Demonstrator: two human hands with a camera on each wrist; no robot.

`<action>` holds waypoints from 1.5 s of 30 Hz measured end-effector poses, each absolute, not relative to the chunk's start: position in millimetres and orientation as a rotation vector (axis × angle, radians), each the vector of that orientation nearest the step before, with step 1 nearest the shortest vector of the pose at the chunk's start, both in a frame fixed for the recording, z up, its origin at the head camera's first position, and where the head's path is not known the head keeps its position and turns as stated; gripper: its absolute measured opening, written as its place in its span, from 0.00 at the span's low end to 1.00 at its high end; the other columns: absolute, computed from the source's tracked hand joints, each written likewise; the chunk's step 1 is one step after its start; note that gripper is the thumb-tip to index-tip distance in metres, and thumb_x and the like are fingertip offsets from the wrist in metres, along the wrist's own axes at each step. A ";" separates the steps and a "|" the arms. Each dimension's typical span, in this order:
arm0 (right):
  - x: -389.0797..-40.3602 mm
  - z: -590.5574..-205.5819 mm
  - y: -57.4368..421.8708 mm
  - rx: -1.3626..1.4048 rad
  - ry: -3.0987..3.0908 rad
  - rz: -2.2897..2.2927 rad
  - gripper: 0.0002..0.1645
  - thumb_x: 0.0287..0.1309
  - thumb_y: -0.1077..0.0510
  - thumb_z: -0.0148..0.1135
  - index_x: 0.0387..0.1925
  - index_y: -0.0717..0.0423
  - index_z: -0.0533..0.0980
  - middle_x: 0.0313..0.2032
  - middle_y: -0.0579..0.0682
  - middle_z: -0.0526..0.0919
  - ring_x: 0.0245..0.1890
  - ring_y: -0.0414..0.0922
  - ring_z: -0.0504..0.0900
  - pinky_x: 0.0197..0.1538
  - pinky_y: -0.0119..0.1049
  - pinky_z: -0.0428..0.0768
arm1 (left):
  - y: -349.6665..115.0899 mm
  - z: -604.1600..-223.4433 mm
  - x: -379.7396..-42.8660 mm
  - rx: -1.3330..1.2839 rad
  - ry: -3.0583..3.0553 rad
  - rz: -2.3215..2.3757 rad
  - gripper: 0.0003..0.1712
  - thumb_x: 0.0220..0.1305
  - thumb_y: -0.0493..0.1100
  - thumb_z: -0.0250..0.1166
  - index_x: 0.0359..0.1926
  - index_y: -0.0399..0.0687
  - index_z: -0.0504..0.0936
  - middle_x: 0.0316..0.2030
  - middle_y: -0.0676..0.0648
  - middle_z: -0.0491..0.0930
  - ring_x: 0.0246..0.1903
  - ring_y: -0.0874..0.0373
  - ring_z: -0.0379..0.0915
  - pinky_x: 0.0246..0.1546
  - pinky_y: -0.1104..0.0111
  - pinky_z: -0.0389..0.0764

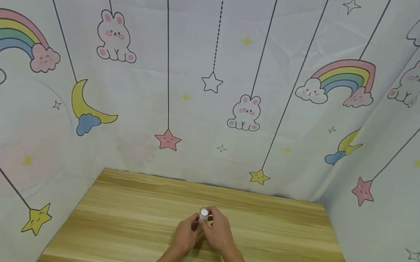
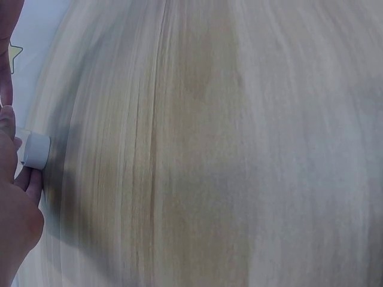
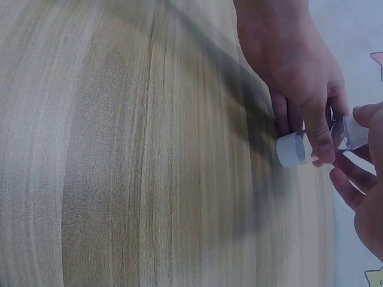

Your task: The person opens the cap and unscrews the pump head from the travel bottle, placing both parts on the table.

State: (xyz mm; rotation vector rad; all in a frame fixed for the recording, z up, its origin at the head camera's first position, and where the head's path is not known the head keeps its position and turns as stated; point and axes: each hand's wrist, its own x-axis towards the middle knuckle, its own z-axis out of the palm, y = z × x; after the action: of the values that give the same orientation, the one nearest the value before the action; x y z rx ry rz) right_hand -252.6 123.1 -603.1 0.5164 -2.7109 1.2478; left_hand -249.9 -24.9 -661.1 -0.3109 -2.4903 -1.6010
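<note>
- Head view: one small clear container [image 1: 204, 213], held between both hands, white top turned toward the camera.
- Left hand [image 1: 184, 235]: narrow grip; the clear middle is pinched, with a white cap [image 3: 289, 150] exposed just beside the fingers.
- Right hand [image 1: 220, 232]: narrow grip; the container's opposite end is held.
- Wooden tabletop [image 1: 277, 257]: spread beneath the grip; whether it is touched by the cap cannot be told.
- Printed backdrop [image 1: 205, 166]: hung beyond the grip.
</note>
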 end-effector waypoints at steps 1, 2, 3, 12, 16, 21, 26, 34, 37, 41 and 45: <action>-252.9 -603.0 122.9 0.507 -2.717 1.254 0.17 0.72 0.57 0.68 0.59 0.55 0.78 0.53 0.50 0.85 0.51 0.49 0.86 0.49 0.44 0.86 | -24.9 -662.1 -250.1 -0.312 -2.489 -1.599 0.16 0.75 0.39 0.68 0.60 0.44 0.84 0.52 0.37 0.87 0.51 0.41 0.87 0.48 0.54 0.89; -253.1 -603.1 122.7 0.504 -2.719 1.254 0.18 0.72 0.57 0.68 0.59 0.55 0.78 0.54 0.50 0.85 0.51 0.49 0.85 0.48 0.44 0.86 | -24.8 -662.9 -250.5 -0.309 -2.489 -1.603 0.16 0.75 0.39 0.68 0.60 0.44 0.84 0.53 0.37 0.87 0.51 0.41 0.87 0.48 0.54 0.89; -253.3 -603.1 122.6 0.503 -2.722 1.258 0.18 0.72 0.57 0.68 0.59 0.55 0.78 0.54 0.50 0.85 0.51 0.49 0.85 0.48 0.43 0.86 | -24.9 -663.7 -250.6 -0.303 -2.494 -1.604 0.16 0.75 0.40 0.67 0.61 0.45 0.84 0.53 0.37 0.87 0.51 0.42 0.87 0.48 0.55 0.89; -255.5 -604.8 122.5 0.498 -2.729 1.270 0.17 0.73 0.56 0.68 0.59 0.53 0.78 0.53 0.48 0.85 0.51 0.47 0.85 0.47 0.39 0.86 | -25.5 -665.5 -251.1 -0.309 -2.504 -1.577 0.16 0.75 0.39 0.68 0.61 0.44 0.83 0.53 0.39 0.87 0.50 0.43 0.87 0.47 0.55 0.89; -255.9 -605.0 122.6 0.500 -2.714 1.280 0.17 0.72 0.57 0.68 0.59 0.52 0.78 0.53 0.48 0.85 0.51 0.48 0.85 0.47 0.41 0.86 | -26.0 -663.5 -251.0 -0.320 -2.503 -1.577 0.16 0.75 0.39 0.67 0.61 0.44 0.83 0.54 0.38 0.87 0.51 0.43 0.87 0.47 0.56 0.89; -256.4 -606.3 121.6 0.494 -2.699 1.292 0.17 0.71 0.57 0.69 0.57 0.53 0.78 0.52 0.49 0.84 0.50 0.48 0.85 0.48 0.47 0.87 | -26.5 -661.5 -250.4 -0.319 -2.499 -1.572 0.16 0.75 0.38 0.68 0.60 0.43 0.83 0.53 0.38 0.87 0.50 0.42 0.87 0.47 0.55 0.89; -256.2 -604.4 121.3 0.494 -2.691 1.322 0.16 0.70 0.58 0.70 0.56 0.53 0.78 0.51 0.49 0.85 0.50 0.50 0.85 0.49 0.53 0.87 | -26.5 -662.0 -250.0 -0.301 -2.502 -1.588 0.16 0.74 0.38 0.68 0.60 0.44 0.84 0.52 0.38 0.88 0.50 0.43 0.88 0.46 0.56 0.89; -254.7 -600.2 123.6 0.475 -2.697 1.306 0.15 0.70 0.58 0.70 0.55 0.51 0.79 0.49 0.47 0.85 0.48 0.47 0.85 0.48 0.46 0.86 | -25.0 -665.9 -251.0 -0.312 -2.484 -1.614 0.15 0.75 0.38 0.67 0.60 0.44 0.84 0.51 0.39 0.88 0.49 0.45 0.88 0.45 0.60 0.89; -255.1 -599.7 123.9 0.487 -2.697 1.292 0.15 0.70 0.57 0.70 0.55 0.52 0.79 0.49 0.47 0.85 0.48 0.47 0.85 0.48 0.46 0.86 | -24.6 -665.0 -250.4 -0.303 -2.487 -1.605 0.16 0.75 0.38 0.68 0.60 0.43 0.84 0.51 0.38 0.88 0.49 0.44 0.88 0.46 0.59 0.89; -255.4 -599.8 123.9 0.485 -2.693 1.303 0.15 0.69 0.57 0.71 0.54 0.52 0.79 0.48 0.47 0.86 0.49 0.48 0.85 0.49 0.48 0.87 | -24.5 -663.1 -249.0 -0.299 -2.487 -1.588 0.16 0.74 0.38 0.69 0.60 0.43 0.84 0.51 0.37 0.88 0.50 0.43 0.88 0.46 0.58 0.89; -255.9 -601.1 124.2 0.493 -2.681 1.307 0.15 0.69 0.56 0.71 0.54 0.52 0.79 0.48 0.47 0.86 0.48 0.49 0.85 0.48 0.49 0.87 | -24.8 -661.7 -248.1 -0.306 -2.474 -1.592 0.16 0.74 0.38 0.69 0.59 0.42 0.84 0.50 0.38 0.89 0.48 0.44 0.88 0.44 0.59 0.90</action>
State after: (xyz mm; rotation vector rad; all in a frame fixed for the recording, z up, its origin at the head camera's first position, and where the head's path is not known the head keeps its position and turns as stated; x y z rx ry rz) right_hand -255.9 124.2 -601.1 0.4931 -2.6813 1.3072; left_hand -248.1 -24.8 -661.7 -0.3055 -2.4738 -1.5916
